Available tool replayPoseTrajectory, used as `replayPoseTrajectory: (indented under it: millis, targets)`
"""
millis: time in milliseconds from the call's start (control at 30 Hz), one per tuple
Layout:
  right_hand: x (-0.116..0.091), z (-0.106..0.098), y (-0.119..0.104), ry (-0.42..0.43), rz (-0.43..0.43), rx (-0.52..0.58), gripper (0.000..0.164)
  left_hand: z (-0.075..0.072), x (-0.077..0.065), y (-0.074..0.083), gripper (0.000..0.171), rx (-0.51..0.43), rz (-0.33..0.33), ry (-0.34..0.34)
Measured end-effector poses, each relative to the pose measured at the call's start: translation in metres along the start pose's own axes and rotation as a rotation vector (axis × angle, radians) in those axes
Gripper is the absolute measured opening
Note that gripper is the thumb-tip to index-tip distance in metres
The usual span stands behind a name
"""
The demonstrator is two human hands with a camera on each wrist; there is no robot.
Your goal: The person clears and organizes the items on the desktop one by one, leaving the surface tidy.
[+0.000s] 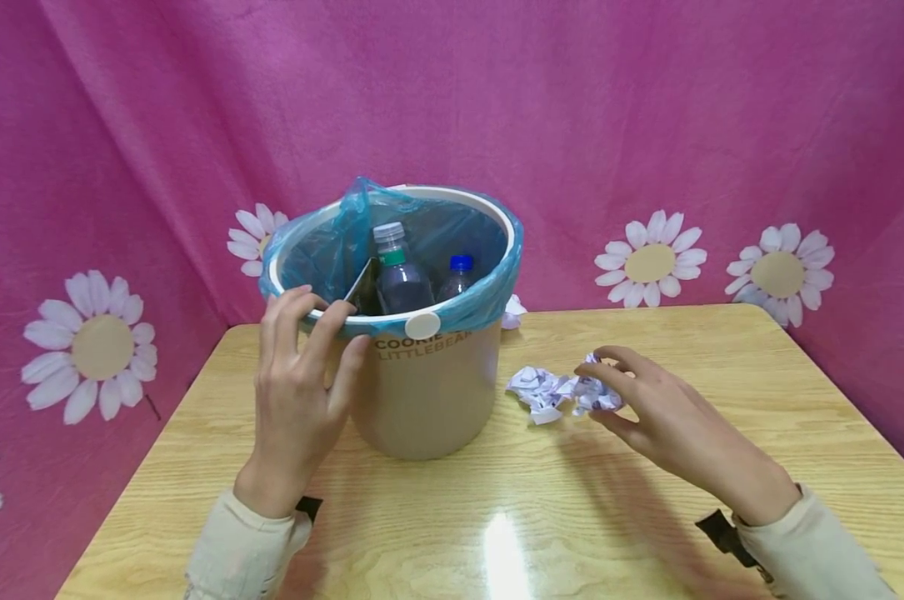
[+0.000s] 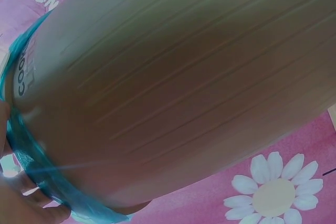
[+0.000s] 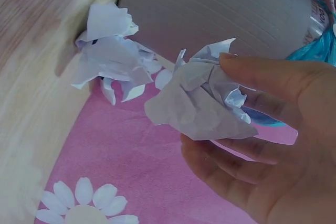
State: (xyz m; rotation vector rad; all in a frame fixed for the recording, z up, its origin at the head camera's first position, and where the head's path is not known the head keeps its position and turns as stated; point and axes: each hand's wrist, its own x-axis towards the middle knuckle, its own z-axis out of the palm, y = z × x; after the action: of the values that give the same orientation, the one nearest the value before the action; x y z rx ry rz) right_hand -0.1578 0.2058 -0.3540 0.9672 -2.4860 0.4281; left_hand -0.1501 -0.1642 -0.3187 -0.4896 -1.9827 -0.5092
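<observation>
A beige trash can (image 1: pixel 429 400) lined with a blue plastic bag (image 1: pixel 496 287) stands on the table. My left hand (image 1: pixel 302 375) grips its near left rim, fingers over the edge and thumb on the outside. To the right of the can, my right hand (image 1: pixel 665 417) holds a crumpled paper ball (image 3: pixel 197 100) between thumb and fingers. Another crumpled paper (image 1: pixel 541 393) lies on the table between that hand and the can. Inside the can are a bottle with a white cap (image 1: pixel 402 279), a blue-capped bottle (image 1: pixel 459 279) and a dark flat piece (image 1: pixel 365 287).
More white paper (image 1: pixel 513 311) shows behind the can's right side. The wooden table (image 1: pixel 721 367) meets a pink curtain (image 1: pixel 571 125) with daisy prints at the back and sides.
</observation>
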Motion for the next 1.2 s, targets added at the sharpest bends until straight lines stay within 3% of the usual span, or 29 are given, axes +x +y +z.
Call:
replayPoseTrajectory:
  millis: [500, 1200]
  targets:
    - [0.01, -0.024, -0.007, 0.1, -0.021, 0.013, 0.06, 0.0, 0.0, 0.0, 0.047, -0.008, -0.002, -0.007]
    - [0.017, -0.039, -0.016, 0.176, -0.047, 0.03, 0.067, 0.001, 0.0, 0.0, 0.048, 0.002, -0.014, -0.015]
